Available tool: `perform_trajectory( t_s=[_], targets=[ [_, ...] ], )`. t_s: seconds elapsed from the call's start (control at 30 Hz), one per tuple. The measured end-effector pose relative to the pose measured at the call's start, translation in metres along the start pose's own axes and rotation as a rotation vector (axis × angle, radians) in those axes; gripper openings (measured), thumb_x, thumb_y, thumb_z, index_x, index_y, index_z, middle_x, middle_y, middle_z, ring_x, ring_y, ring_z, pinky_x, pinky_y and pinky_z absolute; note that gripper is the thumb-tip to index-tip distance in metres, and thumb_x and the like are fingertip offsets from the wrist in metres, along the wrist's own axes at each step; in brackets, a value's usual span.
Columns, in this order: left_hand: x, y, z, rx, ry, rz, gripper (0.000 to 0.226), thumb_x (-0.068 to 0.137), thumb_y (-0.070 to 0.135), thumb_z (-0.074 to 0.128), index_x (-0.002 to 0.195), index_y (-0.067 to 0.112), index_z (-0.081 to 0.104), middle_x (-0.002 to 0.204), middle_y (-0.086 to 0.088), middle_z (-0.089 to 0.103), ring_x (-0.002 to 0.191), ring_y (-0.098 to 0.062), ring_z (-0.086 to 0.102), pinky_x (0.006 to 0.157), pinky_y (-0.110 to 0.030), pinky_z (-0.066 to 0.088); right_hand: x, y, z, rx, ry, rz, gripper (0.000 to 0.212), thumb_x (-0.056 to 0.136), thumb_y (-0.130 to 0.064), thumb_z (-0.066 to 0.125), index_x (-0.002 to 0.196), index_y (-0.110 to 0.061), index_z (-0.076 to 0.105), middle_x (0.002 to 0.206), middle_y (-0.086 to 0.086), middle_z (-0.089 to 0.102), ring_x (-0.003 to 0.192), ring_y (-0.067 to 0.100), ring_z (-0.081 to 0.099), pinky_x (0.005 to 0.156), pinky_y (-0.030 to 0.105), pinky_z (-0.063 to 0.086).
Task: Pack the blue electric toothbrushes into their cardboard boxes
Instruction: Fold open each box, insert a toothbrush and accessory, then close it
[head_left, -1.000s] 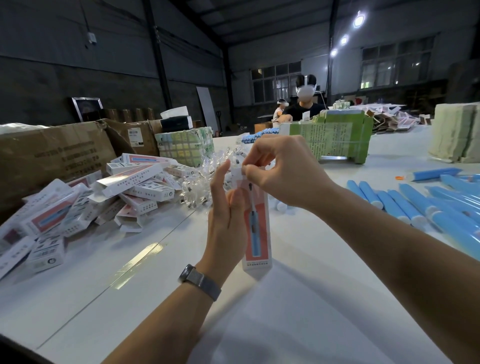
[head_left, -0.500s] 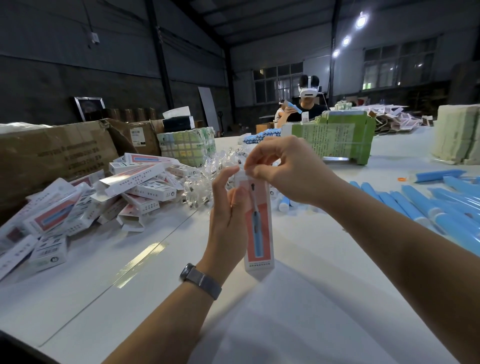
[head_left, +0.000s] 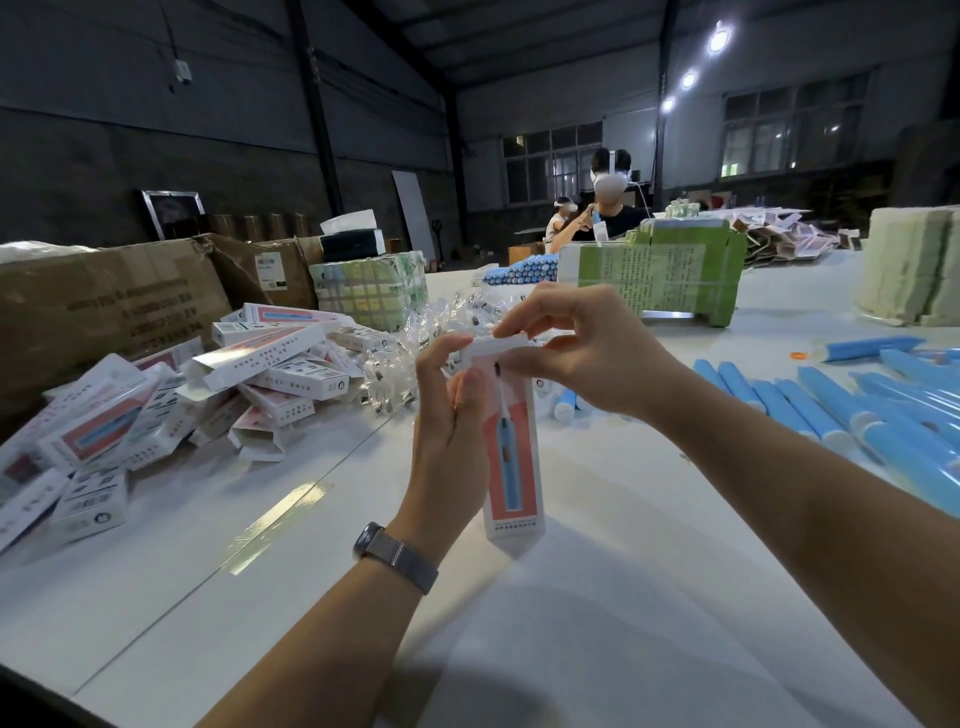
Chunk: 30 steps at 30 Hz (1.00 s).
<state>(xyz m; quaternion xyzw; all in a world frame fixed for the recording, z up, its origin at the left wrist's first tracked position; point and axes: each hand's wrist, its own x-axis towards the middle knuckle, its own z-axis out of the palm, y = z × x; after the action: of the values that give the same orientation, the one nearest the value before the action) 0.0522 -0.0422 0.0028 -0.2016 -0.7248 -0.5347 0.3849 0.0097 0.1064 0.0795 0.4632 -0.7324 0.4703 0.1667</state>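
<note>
A tall white-and-red printed cardboard box (head_left: 511, 457) is held upright by the curled left hand (head_left: 451, 415). Its white top flap (head_left: 501, 344) is pinched by the right hand (head_left: 582, 348) fingers. Blue cylindrical toothbrush handles (head_left: 826, 405) lie nearby on the white table (head_left: 597, 623).

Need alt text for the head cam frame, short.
A person's left hand holds a toothbrush box upright over a white table while the right hand pinches its top flap. Boxes pile left; blue toothbrushes lie right.
</note>
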Motion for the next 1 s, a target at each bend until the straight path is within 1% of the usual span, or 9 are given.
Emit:
perform_trajectory(
  t_s=[0.13, 0.23, 0.37, 0.5, 0.67, 0.73, 0.83, 0.93, 1.0],
  targets=[
    [0.0, -0.002, 0.0, 0.013, 0.005, 0.012, 0.017, 0.102, 0.031, 0.028, 0.118, 0.028, 0.035, 0.097, -0.007, 0.06, 0.076, -0.014, 0.067, 0.067, -0.028, 0.059, 0.001, 0.005, 0.0, 0.059, 0.02, 0.0, 0.017, 0.079, -0.008, 0.078, 0.091, -0.019, 0.072, 0.087, -0.005, 0.065, 0.088, 0.018, 0.066, 0.083, 0.032, 0.057],
    [0.0, -0.002, 0.001, 0.015, -0.001, -0.004, 0.019, 0.103, 0.032, 0.027, 0.121, 0.034, 0.035, 0.099, 0.001, 0.062, 0.082, -0.016, 0.068, 0.07, -0.03, 0.061, 0.0, 0.007, 0.003, 0.064, 0.033, -0.01, 0.018, 0.08, -0.008, 0.078, 0.092, -0.019, 0.071, 0.086, -0.009, 0.064, 0.085, 0.01, 0.065, 0.08, 0.025, 0.055],
    [0.001, -0.003, 0.0, -0.013, 0.006, 0.004, 0.015, 0.106, 0.027, 0.028, 0.117, 0.033, 0.037, 0.093, 0.004, 0.06, 0.076, -0.01, 0.066, 0.065, -0.024, 0.057, -0.001, 0.011, 0.006, 0.064, 0.082, -0.011, 0.018, 0.078, -0.009, 0.08, 0.087, -0.02, 0.07, 0.086, -0.011, 0.067, 0.082, 0.007, 0.064, 0.075, 0.019, 0.052],
    [0.001, -0.003, -0.001, -0.011, 0.015, -0.003, 0.014, 0.104, 0.03, 0.029, 0.115, 0.035, 0.037, 0.087, 0.004, 0.058, 0.071, -0.01, 0.064, 0.064, -0.027, 0.058, 0.0, 0.013, 0.008, 0.067, 0.104, -0.035, 0.013, 0.078, -0.009, 0.08, 0.087, -0.015, 0.073, 0.09, -0.002, 0.069, 0.087, 0.015, 0.066, 0.077, 0.025, 0.055],
    [0.0, -0.006, -0.001, -0.018, 0.012, -0.024, 0.02, 0.103, 0.032, 0.031, 0.122, 0.037, 0.035, 0.095, 0.001, 0.063, 0.082, -0.019, 0.068, 0.071, -0.037, 0.061, -0.001, 0.017, 0.016, -0.003, 0.159, -0.016, 0.014, 0.081, -0.012, 0.078, 0.092, -0.018, 0.071, 0.096, -0.007, 0.068, 0.093, 0.013, 0.065, 0.079, 0.031, 0.057],
    [-0.001, -0.007, -0.001, -0.015, 0.006, -0.031, 0.024, 0.102, 0.033, 0.032, 0.124, 0.039, 0.034, 0.101, 0.004, 0.064, 0.088, -0.015, 0.068, 0.07, -0.028, 0.059, -0.001, 0.018, 0.019, -0.055, 0.203, -0.007, 0.013, 0.083, -0.013, 0.077, 0.094, -0.015, 0.071, 0.097, -0.011, 0.061, 0.093, 0.012, 0.062, 0.078, 0.03, 0.056],
    [-0.001, -0.008, 0.0, 0.003, 0.003, -0.037, 0.028, 0.101, 0.031, 0.029, 0.124, 0.047, 0.035, 0.096, 0.025, 0.061, 0.091, -0.005, 0.067, 0.067, -0.015, 0.054, 0.001, 0.017, 0.017, -0.09, 0.236, 0.019, 0.013, 0.082, -0.016, 0.078, 0.092, -0.014, 0.072, 0.094, -0.013, 0.051, 0.088, 0.009, 0.056, 0.072, 0.016, 0.046],
    [-0.001, -0.007, 0.0, 0.022, 0.026, -0.032, 0.035, 0.102, 0.031, 0.028, 0.122, 0.06, 0.034, 0.102, 0.018, 0.062, 0.093, -0.004, 0.067, 0.067, -0.014, 0.054, 0.002, 0.015, 0.016, -0.161, 0.231, 0.033, 0.013, 0.083, -0.02, 0.077, 0.094, -0.015, 0.073, 0.09, -0.014, 0.049, 0.084, 0.008, 0.053, 0.068, 0.01, 0.039],
    [-0.003, -0.007, 0.002, 0.013, 0.014, -0.04, 0.041, 0.102, 0.035, 0.029, 0.123, 0.07, 0.032, 0.121, 0.011, 0.06, 0.103, -0.003, 0.066, 0.072, -0.015, 0.054, 0.0, 0.014, 0.02, -0.229, 0.223, 0.047, 0.021, 0.086, -0.026, 0.074, 0.104, -0.016, 0.071, 0.091, -0.014, 0.049, 0.084, 0.009, 0.054, 0.07, 0.015, 0.04]
  ],
)
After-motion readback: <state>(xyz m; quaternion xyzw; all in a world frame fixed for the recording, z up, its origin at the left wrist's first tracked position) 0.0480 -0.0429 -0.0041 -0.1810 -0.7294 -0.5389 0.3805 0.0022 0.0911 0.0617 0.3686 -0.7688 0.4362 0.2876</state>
